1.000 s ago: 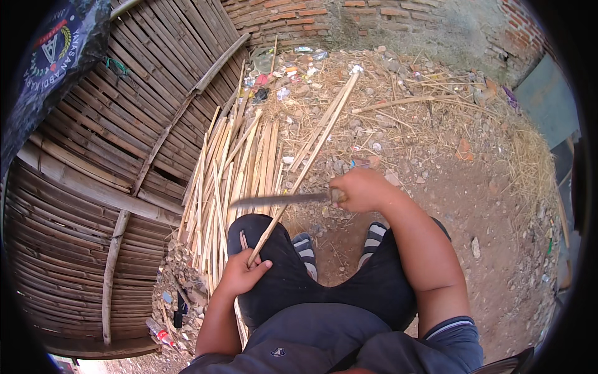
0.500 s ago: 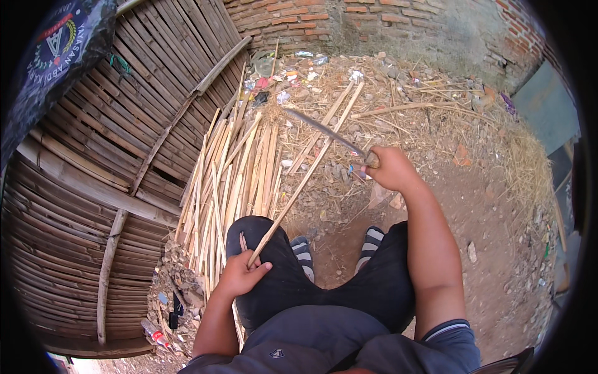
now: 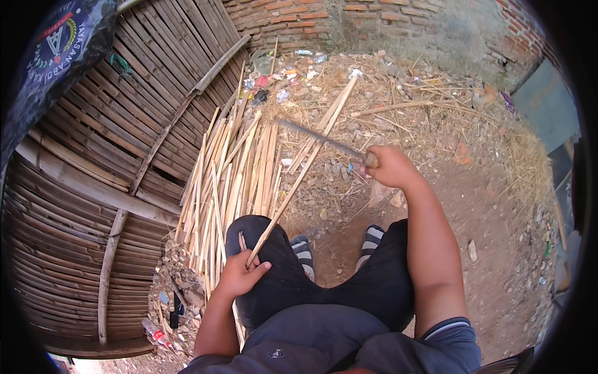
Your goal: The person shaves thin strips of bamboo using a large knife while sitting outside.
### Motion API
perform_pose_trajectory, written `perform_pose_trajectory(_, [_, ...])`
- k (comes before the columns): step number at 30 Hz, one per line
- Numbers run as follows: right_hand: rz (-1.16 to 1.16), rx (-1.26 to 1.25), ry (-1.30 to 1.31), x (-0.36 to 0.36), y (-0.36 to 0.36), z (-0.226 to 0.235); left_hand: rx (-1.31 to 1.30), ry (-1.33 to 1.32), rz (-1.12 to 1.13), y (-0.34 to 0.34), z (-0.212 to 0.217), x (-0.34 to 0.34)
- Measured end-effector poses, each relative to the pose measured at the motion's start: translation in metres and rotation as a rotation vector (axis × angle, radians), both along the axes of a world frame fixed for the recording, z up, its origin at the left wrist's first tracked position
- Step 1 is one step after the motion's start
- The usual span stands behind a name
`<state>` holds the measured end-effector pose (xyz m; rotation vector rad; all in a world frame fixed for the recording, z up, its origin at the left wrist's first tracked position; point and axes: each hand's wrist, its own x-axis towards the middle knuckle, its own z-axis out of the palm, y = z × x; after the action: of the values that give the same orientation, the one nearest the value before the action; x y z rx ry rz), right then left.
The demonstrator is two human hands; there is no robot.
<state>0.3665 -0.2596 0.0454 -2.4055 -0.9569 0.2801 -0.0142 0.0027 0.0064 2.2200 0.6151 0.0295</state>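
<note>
My left hand (image 3: 244, 274) rests over my left thigh, closed round the near end of a long bamboo strip (image 3: 291, 194). The strip slants away from me, up and to the right. My right hand (image 3: 387, 167) grips the handle of a long-bladed knife (image 3: 327, 141), whose narrow dark blade points to the far left and crosses the strip. Whether blade and strip touch I cannot tell. A pile of split bamboo strips (image 3: 233, 177) lies on the ground beside my left knee.
A bamboo slat wall (image 3: 143, 93) leans along the left side. Behind the litter and straw stands a brick wall (image 3: 286, 25). A plastic bottle (image 3: 156, 333) lies at the lower left, and a grey panel (image 3: 545, 106) stands at the right. My sandalled feet (image 3: 303, 254) are on bare dirt.
The strip's far end has swung slightly left. The knife blade has tilted a little, its tip lower and farther left. My left hand stays in place.
</note>
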Motion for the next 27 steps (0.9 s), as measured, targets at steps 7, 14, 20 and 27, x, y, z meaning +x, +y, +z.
perform_pose_trajectory(7, [-0.006, -0.030, -0.037, -0.011, 0.004, 0.002, -0.040, -0.013, 0.006, 0.004, -0.005, 0.001])
perform_pose_trajectory(14, [0.510, -0.194, -0.068, -0.057, 0.032, 0.015, -0.042, -0.003, -0.016, 0.006, -0.009, -0.004])
perform_pose_trajectory(20, [0.110, 0.002, 0.019, -0.006, 0.006, -0.001, -0.054, -0.016, 0.017, 0.002, -0.001, 0.000])
perform_pose_trajectory(27, [0.042, 0.064, -0.060, -0.007, 0.004, -0.003, -0.044, -0.012, -0.004, 0.005, -0.004, -0.001])
